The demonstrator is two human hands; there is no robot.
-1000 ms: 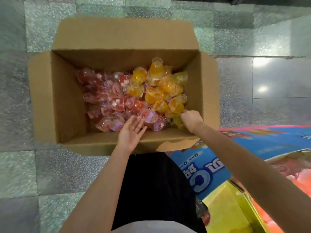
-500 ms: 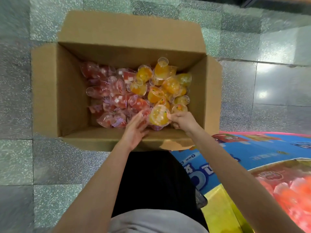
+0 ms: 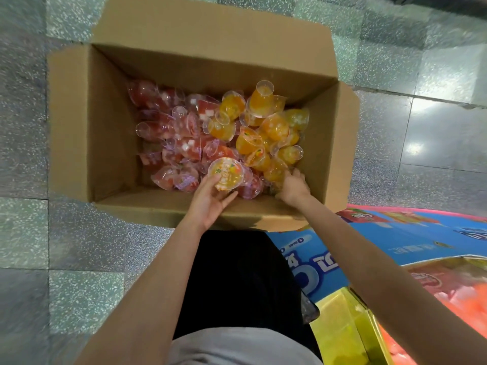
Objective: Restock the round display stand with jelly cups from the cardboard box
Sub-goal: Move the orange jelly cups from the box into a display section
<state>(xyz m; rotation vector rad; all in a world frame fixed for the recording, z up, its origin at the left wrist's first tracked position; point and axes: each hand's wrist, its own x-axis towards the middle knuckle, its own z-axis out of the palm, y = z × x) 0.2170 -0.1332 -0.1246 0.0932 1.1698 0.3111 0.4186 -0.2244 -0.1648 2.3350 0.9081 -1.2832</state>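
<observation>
An open cardboard box (image 3: 79,127) stands on the floor in front of me. Inside lie several red jelly cups (image 3: 168,127) on the left and several orange jelly cups (image 3: 274,125) on the right. My left hand (image 3: 208,204) holds one orange jelly cup (image 3: 225,173) over the box's near edge, lid facing up. My right hand (image 3: 292,187) reaches down among the orange cups in the near right corner. Its fingertips are hidden, so its grip cannot be made out. The round display stand (image 3: 395,227), printed blue with a pink rim, shows at the lower right.
The box sits on a speckled grey-green tiled floor (image 3: 39,233). Red jelly cups (image 3: 463,301) fill part of the stand, beside a gold panel (image 3: 340,327). My black clothing (image 3: 237,280) lies between my arms, below the box.
My right hand lifted an orange cup out of the box and passed it to my left hand. The right hand has since gone back down into the near right corner.
</observation>
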